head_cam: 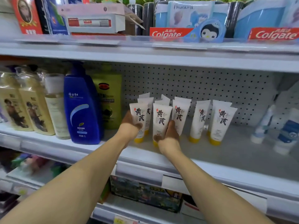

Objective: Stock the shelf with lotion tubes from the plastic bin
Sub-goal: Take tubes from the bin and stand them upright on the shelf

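- Middle grey metal shelf [210,152] with a perforated white back panel [194,84] carries a cluster of white squeeze tubes with yellow caps and black calligraphy [222,123], standing cap-down.
- Roughly nine or ten tubes visible, in about five short columns; the back ones are partly hidden, so the count is not exact.
- Left hand [131,125] is wrapped around the leftmost front tube [140,120], thumb across its face, fingers behind it.
- Right hand [168,133] grips the next front tube [161,120] low down, near its cap; the fingers also touch the tube just beside it on the right.
- Both held tubes look seated or nearly seated on the shelf; can't tell whether the caps bear full weight.
- The two right-hand columns stand apart from the hands, slightly tilted.
- Bare shelf remains right of the tubes, before the white and blue tubes [288,135] at the far right.
- Blue shampoo bottle [81,110] and green bottle [110,101] sit just left of the cluster.
- Plastic bin not in view, so remaining stock can't be told.
- Judgement: stocking well underway, front row being set; releasing and straightening left.
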`<action>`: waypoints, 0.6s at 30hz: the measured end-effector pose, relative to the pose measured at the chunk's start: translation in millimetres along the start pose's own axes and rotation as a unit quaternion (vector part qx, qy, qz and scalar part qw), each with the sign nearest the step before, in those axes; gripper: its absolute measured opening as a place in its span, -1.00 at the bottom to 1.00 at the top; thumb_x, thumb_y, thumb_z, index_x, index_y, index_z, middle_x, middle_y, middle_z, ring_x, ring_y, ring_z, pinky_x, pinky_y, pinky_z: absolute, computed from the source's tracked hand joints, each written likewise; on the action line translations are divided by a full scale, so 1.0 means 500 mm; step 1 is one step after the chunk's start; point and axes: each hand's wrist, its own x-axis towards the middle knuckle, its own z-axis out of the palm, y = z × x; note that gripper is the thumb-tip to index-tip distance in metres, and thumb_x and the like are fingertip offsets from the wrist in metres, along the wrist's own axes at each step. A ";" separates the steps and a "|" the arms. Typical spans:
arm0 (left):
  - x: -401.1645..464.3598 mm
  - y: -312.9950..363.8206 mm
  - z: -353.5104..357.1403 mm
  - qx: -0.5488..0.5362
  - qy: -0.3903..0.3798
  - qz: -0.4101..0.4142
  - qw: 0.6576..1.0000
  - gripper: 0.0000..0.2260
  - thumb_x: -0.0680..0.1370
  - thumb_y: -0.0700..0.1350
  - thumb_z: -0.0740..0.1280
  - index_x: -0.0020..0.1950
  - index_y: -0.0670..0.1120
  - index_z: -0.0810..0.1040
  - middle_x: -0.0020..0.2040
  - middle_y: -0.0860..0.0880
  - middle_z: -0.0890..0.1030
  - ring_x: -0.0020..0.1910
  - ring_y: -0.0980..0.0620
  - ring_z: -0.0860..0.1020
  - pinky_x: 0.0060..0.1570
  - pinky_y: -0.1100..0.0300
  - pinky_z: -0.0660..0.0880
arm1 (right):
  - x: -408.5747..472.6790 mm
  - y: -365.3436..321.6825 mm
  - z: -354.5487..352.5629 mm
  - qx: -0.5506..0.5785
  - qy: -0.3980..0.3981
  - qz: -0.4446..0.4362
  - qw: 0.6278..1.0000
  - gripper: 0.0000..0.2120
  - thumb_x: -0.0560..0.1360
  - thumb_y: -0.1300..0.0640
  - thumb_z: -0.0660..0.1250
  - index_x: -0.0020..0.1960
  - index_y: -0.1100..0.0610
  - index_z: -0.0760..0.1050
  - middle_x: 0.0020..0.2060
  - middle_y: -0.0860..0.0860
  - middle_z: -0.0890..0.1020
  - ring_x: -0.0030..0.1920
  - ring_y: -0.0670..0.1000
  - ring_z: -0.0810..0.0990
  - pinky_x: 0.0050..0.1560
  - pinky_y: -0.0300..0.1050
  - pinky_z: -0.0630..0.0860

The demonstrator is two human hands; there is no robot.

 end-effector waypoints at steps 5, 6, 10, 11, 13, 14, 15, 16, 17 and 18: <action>0.015 -0.001 0.000 0.021 0.001 0.009 1.000 -0.58 0.50 -0.40 0.27 0.32 -0.14 0.35 0.30 -0.14 0.50 0.30 -0.15 0.45 0.24 -0.17 0.42 | 0.011 0.006 0.016 -0.044 0.018 -0.024 0.999 -0.50 0.48 0.19 0.34 0.34 0.15 0.21 0.29 0.11 0.42 0.28 0.14 0.43 0.19 -0.05 0.40; 0.018 0.000 0.001 0.027 0.002 0.010 1.000 -0.58 0.50 -0.40 0.27 0.32 -0.15 0.34 0.30 -0.15 0.50 0.31 -0.15 0.44 0.25 -0.14 0.42 | 0.013 0.007 0.019 -0.048 0.022 -0.021 0.998 -0.51 0.47 0.19 0.35 0.32 0.16 0.22 0.27 0.11 0.43 0.26 0.15 0.44 0.17 -0.04 0.41; 0.031 -0.007 0.003 0.040 -0.003 -0.004 0.999 -0.58 0.48 -0.39 0.30 0.31 -0.18 0.34 0.30 -0.16 0.50 0.30 -0.15 0.45 0.23 -0.06 0.45 | 0.022 0.008 0.025 -0.047 0.013 0.011 0.999 -0.55 0.45 0.18 0.38 0.24 0.18 0.26 0.22 0.12 0.48 0.21 0.16 0.49 0.12 -0.03 0.47; 0.031 -0.009 0.002 0.039 -0.004 -0.008 0.999 -0.58 0.48 -0.39 0.31 0.30 -0.18 0.34 0.29 -0.16 0.50 0.29 -0.15 0.46 0.22 -0.05 0.46 | 0.021 0.008 0.025 -0.045 0.006 0.021 0.999 -0.54 0.43 0.18 0.40 0.23 0.18 0.26 0.21 0.11 0.49 0.19 0.15 0.51 0.11 -0.03 0.49; 0.028 -0.017 -0.001 0.038 -0.002 -0.021 0.999 -0.57 0.47 -0.39 0.32 0.30 -0.18 0.32 0.27 -0.15 0.50 0.26 -0.13 0.47 0.19 -0.02 0.47 | 0.011 0.011 0.022 -0.049 -0.002 0.033 0.998 -0.48 0.39 0.14 0.44 0.23 0.17 0.25 0.21 0.11 0.48 0.18 0.15 0.51 0.11 -0.03 0.51; 0.024 -0.020 -0.003 0.039 0.000 -0.025 0.999 -0.57 0.47 -0.39 0.32 0.30 -0.18 0.31 0.26 -0.14 0.50 0.25 -0.12 0.48 0.17 0.02 0.48 | 0.005 0.015 0.019 -0.057 0.002 0.032 0.998 -0.44 0.37 0.12 0.45 0.25 0.18 0.24 0.22 0.13 0.46 0.20 0.16 0.49 0.14 -0.01 0.51; 0.020 -0.025 -0.007 0.043 0.002 -0.028 0.999 -0.57 0.48 -0.39 0.32 0.30 -0.18 0.31 0.23 -0.13 0.50 0.23 -0.10 0.48 0.14 0.07 0.47 | -0.004 0.016 0.016 -0.071 0.006 0.029 0.997 -0.41 0.37 0.12 0.46 0.27 0.19 0.23 0.23 0.15 0.43 0.23 0.18 0.46 0.16 0.01 0.50; 0.011 -0.028 -0.012 0.051 0.003 -0.032 0.998 -0.58 0.48 -0.39 0.31 0.30 -0.17 0.32 0.19 -0.11 0.51 0.20 -0.08 0.48 0.13 0.11 0.47 | -0.014 0.017 0.012 -0.088 0.009 0.024 0.996 -0.40 0.37 0.12 0.45 0.28 0.21 0.23 0.24 0.17 0.40 0.25 0.20 0.42 0.18 0.03 0.48; 0.003 -0.034 -0.019 0.056 0.002 -0.036 0.998 -0.58 0.47 -0.38 0.32 0.29 -0.16 0.33 0.15 -0.09 0.50 0.19 -0.06 0.47 0.14 0.11 0.47 | -0.025 0.017 0.008 -0.104 0.007 0.023 0.994 -0.39 0.37 0.12 0.45 0.29 0.21 0.22 0.25 0.19 0.38 0.27 0.21 0.39 0.20 0.04 0.46; -0.006 -0.038 -0.026 0.063 0.000 -0.042 0.997 -0.58 0.47 -0.36 0.33 0.28 -0.13 0.34 0.15 -0.07 0.50 0.19 -0.05 0.47 0.18 0.08 0.47 | -0.037 0.014 0.003 -0.121 0.004 0.023 0.992 -0.38 0.38 0.11 0.45 0.30 0.21 0.21 0.27 0.19 0.36 0.28 0.22 0.36 0.22 0.03 0.44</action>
